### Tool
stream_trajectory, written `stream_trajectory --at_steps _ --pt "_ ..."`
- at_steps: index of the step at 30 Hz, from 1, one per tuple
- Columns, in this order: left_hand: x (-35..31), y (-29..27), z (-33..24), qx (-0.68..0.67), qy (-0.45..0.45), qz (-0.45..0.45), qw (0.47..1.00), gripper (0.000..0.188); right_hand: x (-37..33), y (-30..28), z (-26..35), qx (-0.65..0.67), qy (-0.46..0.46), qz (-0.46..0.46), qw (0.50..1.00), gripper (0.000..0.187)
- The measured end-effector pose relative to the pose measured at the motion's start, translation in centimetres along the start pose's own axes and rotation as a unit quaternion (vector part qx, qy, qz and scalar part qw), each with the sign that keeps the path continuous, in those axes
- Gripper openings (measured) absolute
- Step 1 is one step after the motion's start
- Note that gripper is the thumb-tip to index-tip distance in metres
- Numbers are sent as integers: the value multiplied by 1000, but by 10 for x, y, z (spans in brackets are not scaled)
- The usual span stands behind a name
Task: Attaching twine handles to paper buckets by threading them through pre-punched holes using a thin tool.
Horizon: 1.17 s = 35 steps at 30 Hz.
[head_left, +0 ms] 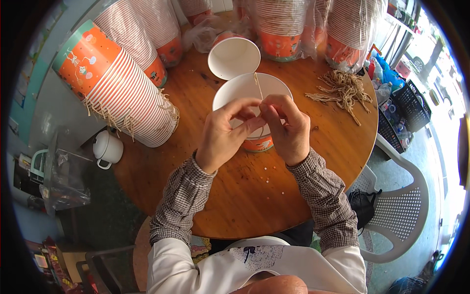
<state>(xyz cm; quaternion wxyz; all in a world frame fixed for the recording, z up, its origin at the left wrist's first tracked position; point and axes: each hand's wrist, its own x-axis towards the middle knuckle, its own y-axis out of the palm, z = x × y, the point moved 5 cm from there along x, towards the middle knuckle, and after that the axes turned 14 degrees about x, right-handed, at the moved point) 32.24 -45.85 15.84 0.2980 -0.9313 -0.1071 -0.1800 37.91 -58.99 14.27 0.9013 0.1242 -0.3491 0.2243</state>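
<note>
A white-lined paper bucket (234, 91) with an orange printed outside stands upright in front of me on the round wooden table. A thin tan cord (259, 87) runs from its far rim to my fingertips above the opening. My left hand (223, 132) is closed, thumb and forefinger pinched at the cord. Touching it, my right hand (290, 128) is closed on the cord as well, its fingers curled together. The exact grip at the fingertips is partly hidden. Behind this bucket, another paper bucket (234, 58) lies tipped with its mouth toward me.
A leaning stack of nested buckets (134, 93) with cord ends hanging out is at the left. Plastic-wrapped bucket stacks (279, 29) line the back. Loose tan cords (342, 93) are heaped at the right. A lidded white pot (107, 148), a plastic chair (399, 208) and a black crate (411, 105) surround the table.
</note>
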Motion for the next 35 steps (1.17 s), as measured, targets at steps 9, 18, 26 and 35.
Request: stream_trajectory --at_steps 9,18,26,35 --pt "-4 -13 -9 164 114 -138 970 10 8 0 19 -22 7 87 996 16" --pt "-6 -4 -2 130 84 15 988 9 20 -23 24 -300 -207 18 931 24" --pt "-10 3 -8 107 52 123 985 11 32 -70 4 -338 -189 -98 917 24" --pt "-8 4 -10 173 93 89 976 10 32 -79 -30 -355 -95 -91 926 19"
